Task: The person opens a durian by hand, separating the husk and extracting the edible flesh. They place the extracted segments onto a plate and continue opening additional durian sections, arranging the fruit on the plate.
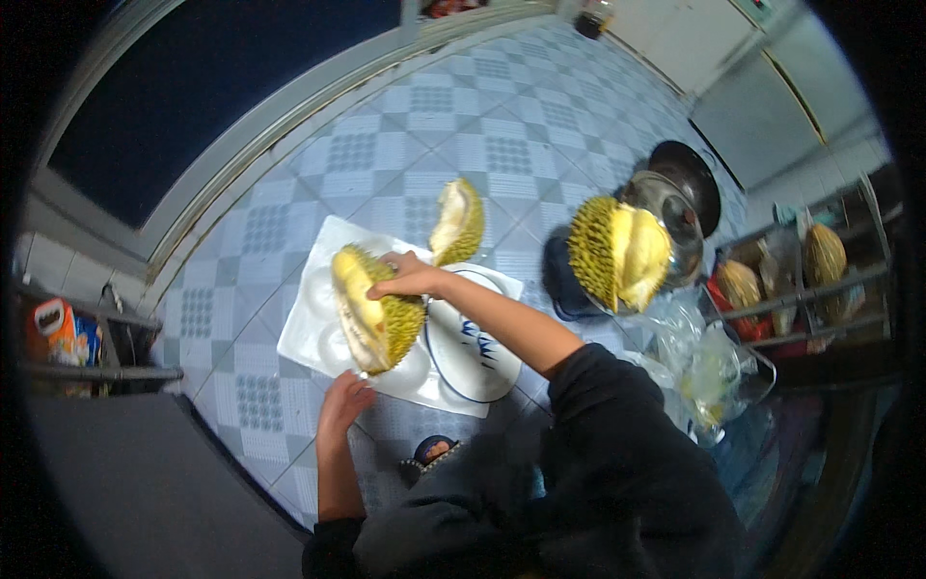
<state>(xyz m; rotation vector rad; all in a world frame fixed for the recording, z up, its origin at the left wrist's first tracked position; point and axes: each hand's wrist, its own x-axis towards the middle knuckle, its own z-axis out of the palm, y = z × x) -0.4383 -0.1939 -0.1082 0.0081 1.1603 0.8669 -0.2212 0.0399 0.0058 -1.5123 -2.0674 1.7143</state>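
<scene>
An opened piece of durian (401,322) with spiny green husk and yellow flesh rests over a white moulded tray (307,318) with round wells. My right hand (407,275) grips it from above, with the thumb by the flesh and the fingers on the husk. My left hand (346,398) is at its lower end, fingertips at or very near the husk; whether they grip is unclear. A white oval plate (463,362) with a blue rim and blue pattern sits on the tray's right side, partly under my right forearm. Beyond the tray lies a separate husk piece (463,224).
Another opened durian (593,250) is at the right, near a metal pan (684,239) and a dark wok (698,181). Plastic bags (702,362) lie closer to me. A rack (803,289) holds produce. A grey panel (130,478) borders the lower left. My sandalled foot (436,450) is below the tray.
</scene>
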